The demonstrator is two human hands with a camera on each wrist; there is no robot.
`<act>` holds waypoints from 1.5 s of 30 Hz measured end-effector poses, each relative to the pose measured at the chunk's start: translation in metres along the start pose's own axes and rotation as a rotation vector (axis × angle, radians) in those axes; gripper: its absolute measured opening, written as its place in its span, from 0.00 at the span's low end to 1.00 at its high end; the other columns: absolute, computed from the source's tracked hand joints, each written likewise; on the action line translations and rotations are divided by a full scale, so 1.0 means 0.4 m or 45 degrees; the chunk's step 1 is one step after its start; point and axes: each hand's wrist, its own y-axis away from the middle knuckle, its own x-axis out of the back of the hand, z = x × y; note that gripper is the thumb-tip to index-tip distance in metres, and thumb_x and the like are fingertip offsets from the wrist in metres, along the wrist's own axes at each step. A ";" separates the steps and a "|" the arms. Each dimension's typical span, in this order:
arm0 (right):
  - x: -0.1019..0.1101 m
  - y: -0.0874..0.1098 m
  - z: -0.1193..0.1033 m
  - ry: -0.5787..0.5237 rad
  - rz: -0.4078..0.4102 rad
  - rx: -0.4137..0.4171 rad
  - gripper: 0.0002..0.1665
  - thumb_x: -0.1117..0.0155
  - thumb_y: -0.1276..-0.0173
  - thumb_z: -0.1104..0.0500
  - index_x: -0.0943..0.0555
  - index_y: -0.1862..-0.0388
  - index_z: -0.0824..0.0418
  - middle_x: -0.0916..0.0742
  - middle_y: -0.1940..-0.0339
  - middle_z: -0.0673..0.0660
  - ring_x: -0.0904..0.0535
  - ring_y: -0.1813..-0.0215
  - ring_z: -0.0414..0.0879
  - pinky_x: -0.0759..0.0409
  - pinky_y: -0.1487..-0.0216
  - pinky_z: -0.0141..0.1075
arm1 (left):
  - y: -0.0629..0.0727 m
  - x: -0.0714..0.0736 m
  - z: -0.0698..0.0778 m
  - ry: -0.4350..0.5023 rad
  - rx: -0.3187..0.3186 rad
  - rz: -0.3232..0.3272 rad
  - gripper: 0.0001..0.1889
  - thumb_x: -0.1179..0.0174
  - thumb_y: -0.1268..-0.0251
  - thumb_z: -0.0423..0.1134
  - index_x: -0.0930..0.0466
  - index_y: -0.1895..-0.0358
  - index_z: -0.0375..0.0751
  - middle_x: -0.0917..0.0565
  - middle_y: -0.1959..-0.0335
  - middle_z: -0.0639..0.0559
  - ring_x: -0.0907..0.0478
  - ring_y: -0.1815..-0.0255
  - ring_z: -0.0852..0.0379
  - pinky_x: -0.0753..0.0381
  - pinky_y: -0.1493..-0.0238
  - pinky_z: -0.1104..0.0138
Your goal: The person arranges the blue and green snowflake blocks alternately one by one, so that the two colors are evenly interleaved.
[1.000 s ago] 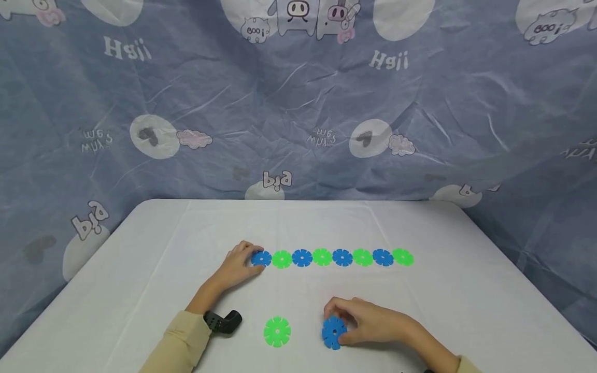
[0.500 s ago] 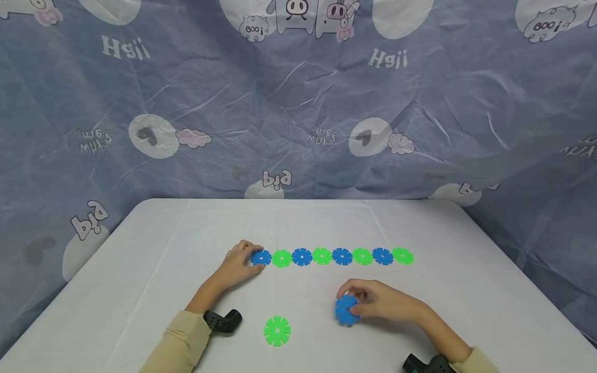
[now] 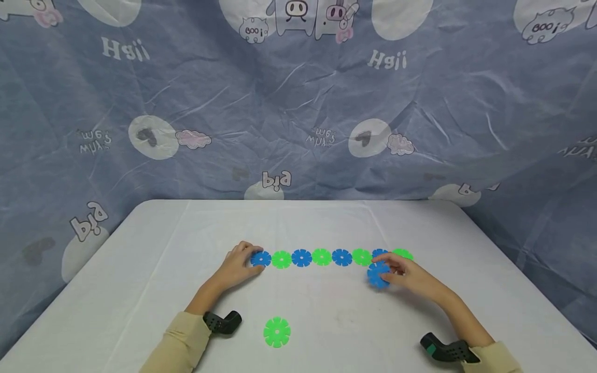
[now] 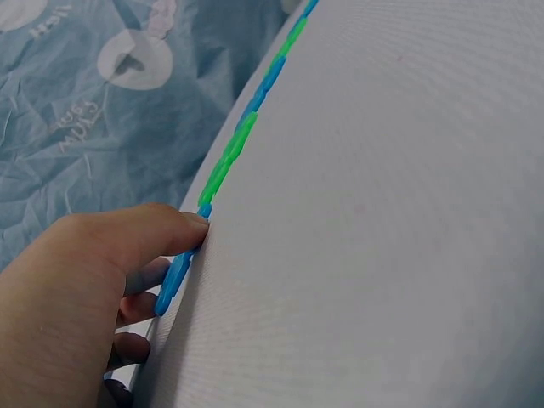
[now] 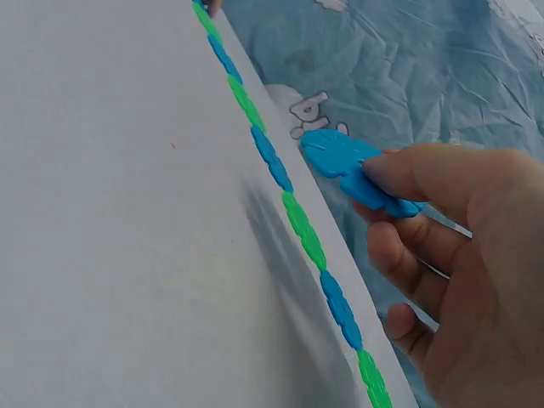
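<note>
A row of alternating blue and green notched plastic discs lies across the table. My left hand (image 3: pixel 240 265) holds the blue disc (image 3: pixel 261 259) at the row's left end, thumb on its near edge and fingers on its far side. My right hand (image 3: pixel 410 277) pinches a loose blue disc (image 5: pixel 340 157) between thumb and fingers, above the table near the row's right end. In the head view this disc overlaps the last blue disc (image 3: pixel 380 253), and the hand partly covers the green end disc (image 3: pixel 402 254). A single green disc (image 3: pixel 277 332) lies nearer the front.
The white tabletop (image 3: pixel 186 233) reaches back to a blue-grey patterned cloth (image 3: pixel 261 93) hanging behind it. Black wrist devices (image 3: pixel 223 322) sit at both sleeves.
My right hand has lifted the blue disc from the front of the table and carried it away and rightward to the row's right end. The left hand stays in place.
</note>
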 end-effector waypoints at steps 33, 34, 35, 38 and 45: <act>0.059 0.034 0.186 0.246 0.872 -0.275 0.25 0.51 0.33 0.62 0.35 0.37 0.62 0.26 0.50 0.68 0.37 0.66 0.27 0.33 0.70 0.22 | 0.001 0.004 0.005 0.000 -0.004 -0.012 0.25 0.40 0.46 0.48 0.27 0.44 0.45 0.29 0.49 0.47 0.33 0.45 0.49 0.39 0.45 0.53; 0.060 0.033 0.188 0.272 0.860 -0.275 0.25 0.50 0.34 0.63 0.35 0.37 0.64 0.26 0.52 0.69 0.36 0.67 0.29 0.33 0.71 0.23 | 0.001 0.004 0.005 0.001 -0.005 -0.010 0.25 0.40 0.46 0.48 0.27 0.44 0.45 0.29 0.50 0.47 0.33 0.45 0.48 0.39 0.46 0.53; 0.060 0.034 0.190 0.305 0.845 -0.279 0.26 0.49 0.34 0.64 0.36 0.37 0.66 0.26 0.53 0.69 0.35 0.67 0.32 0.34 0.71 0.25 | 0.001 0.004 0.005 -0.002 -0.007 -0.009 0.25 0.40 0.46 0.48 0.27 0.44 0.45 0.29 0.50 0.47 0.33 0.45 0.48 0.39 0.46 0.53; 0.058 0.036 0.196 0.378 0.782 -0.299 0.28 0.47 0.36 0.64 0.38 0.38 0.71 0.29 0.55 0.71 0.33 0.66 0.44 0.35 0.69 0.33 | 0.002 0.004 0.004 -0.009 -0.012 -0.006 0.25 0.40 0.46 0.48 0.27 0.44 0.45 0.29 0.50 0.47 0.33 0.45 0.49 0.39 0.47 0.54; 0.052 0.042 0.198 0.436 0.735 -0.389 0.28 0.47 0.34 0.59 0.35 0.40 0.75 0.36 0.46 0.77 0.41 0.47 0.69 0.39 0.55 0.56 | 0.000 0.005 0.000 -0.016 -0.021 -0.003 0.25 0.40 0.46 0.49 0.27 0.44 0.45 0.29 0.50 0.47 0.32 0.46 0.49 0.38 0.47 0.54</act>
